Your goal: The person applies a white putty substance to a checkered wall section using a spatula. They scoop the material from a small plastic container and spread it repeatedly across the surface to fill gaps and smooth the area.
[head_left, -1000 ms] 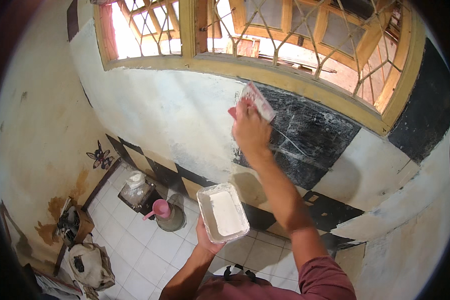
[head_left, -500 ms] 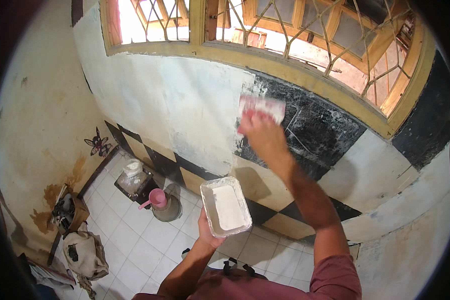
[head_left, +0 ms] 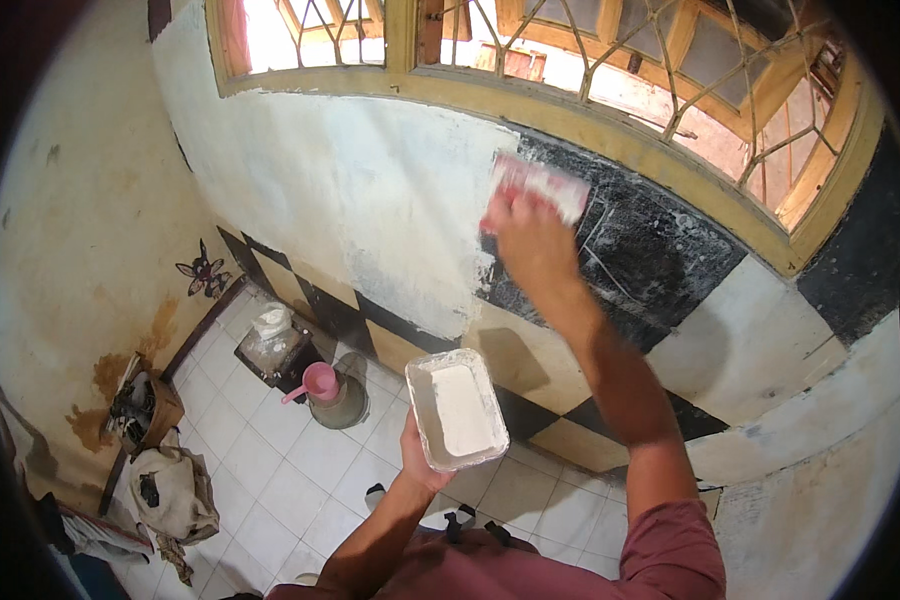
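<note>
My right hand point(head_left: 528, 245) grips a pink putty spreader point(head_left: 560, 190), whitened and smeared by motion, against a black painted patch of wall point(head_left: 675, 250) just below the yellow window frame. White coating point(head_left: 330, 190) covers the wall to the left of that patch. My left hand point(head_left: 420, 455) holds a rectangular tray point(head_left: 455, 408) from its left side and beneath; the tray contains white paste and is crusted white round the rim.
A barred window point(head_left: 700, 90) spans the top. Below, on the tiled floor point(head_left: 270, 465), stand a white-dusted tub point(head_left: 270, 350) on a dark block, a pink dipper point(head_left: 318, 382) on a grey container, a cluttered box point(head_left: 145, 410) and a sack point(head_left: 170, 495). A checkered band point(head_left: 315, 305) runs low on the wall.
Over the last second my right hand moves from the patch's upper-left edge down and right, then back up, the spreader's angle turning. The view shifts slightly. My left hand still holds the tray.
</note>
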Motion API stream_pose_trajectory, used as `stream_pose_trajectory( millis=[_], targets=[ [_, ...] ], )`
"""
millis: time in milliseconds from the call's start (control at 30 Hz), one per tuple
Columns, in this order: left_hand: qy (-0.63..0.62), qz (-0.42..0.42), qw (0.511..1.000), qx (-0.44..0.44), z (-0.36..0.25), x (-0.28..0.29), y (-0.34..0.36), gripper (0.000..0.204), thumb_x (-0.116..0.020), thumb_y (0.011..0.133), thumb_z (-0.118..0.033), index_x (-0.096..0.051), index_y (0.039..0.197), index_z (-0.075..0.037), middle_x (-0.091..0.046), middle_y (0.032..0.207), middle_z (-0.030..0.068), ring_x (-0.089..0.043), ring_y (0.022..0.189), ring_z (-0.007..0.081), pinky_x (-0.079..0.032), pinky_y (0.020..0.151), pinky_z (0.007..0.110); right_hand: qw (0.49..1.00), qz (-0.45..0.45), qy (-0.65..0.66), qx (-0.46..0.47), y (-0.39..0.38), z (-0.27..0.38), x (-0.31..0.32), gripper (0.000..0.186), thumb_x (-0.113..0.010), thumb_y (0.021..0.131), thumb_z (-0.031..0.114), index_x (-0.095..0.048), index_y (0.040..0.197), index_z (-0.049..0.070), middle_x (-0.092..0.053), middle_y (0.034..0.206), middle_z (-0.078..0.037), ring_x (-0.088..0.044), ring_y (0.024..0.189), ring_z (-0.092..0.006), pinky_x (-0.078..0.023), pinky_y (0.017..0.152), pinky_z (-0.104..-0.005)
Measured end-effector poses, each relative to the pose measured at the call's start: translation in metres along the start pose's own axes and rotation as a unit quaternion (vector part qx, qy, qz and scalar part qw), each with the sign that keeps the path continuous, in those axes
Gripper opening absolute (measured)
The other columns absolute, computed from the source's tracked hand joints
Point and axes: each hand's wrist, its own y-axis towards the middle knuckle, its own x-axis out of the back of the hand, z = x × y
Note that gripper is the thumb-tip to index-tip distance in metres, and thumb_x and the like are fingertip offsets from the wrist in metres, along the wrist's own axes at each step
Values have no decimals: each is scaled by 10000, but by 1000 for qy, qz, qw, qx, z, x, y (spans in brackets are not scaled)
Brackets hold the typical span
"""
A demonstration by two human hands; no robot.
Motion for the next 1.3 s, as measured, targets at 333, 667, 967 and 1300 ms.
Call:
stream_pose_trajectory(
  millis=[333,667,967,1300],
  targets=[
    [7,1,1000,-6,4,-2,4,659,-259,1030,-565,-376,1529,-151,-519,1468,99,-545,1307,335,-440,1093,559,976,215,-13,19,-160,50,-205,135,-637,869,226,-709,861,112,-713,905,-171,-708,747,-287,-567,645,-473],
    [-16,-3,1000,4,5,-3,5,652,-270,1030,-560,-393,1518,-147,-528,1458,99,-550,1299,331,-443,1089,559,997,-14,37,-65,-13,-55,35,166,-597,923,222,-626,1018,89,-675,894,-116,-710,765,-294,-571,599,-432],
    [-13,18,1000,10,10,-6,16,634,-296,1033,-542,-422,1496,-127,-547,1434,111,-573,1271,329,-469,1065,546,968,249,4,1,-187,-14,-135,208,-583,922,206,-648,1079,85,-681,953,-139,-704,759,-255,-577,630,-420],
    [14,19,1000,5,20,-19,10,647,-285,1024,-550,-414,1499,-131,-563,1404,116,-579,1261,337,-475,1054,554,994,31,-46,-96,-88,-93,17,172,-583,921,205,-589,1046,87,-633,922,-77,-690,876,-245,-572,630,-389]
  ],
)
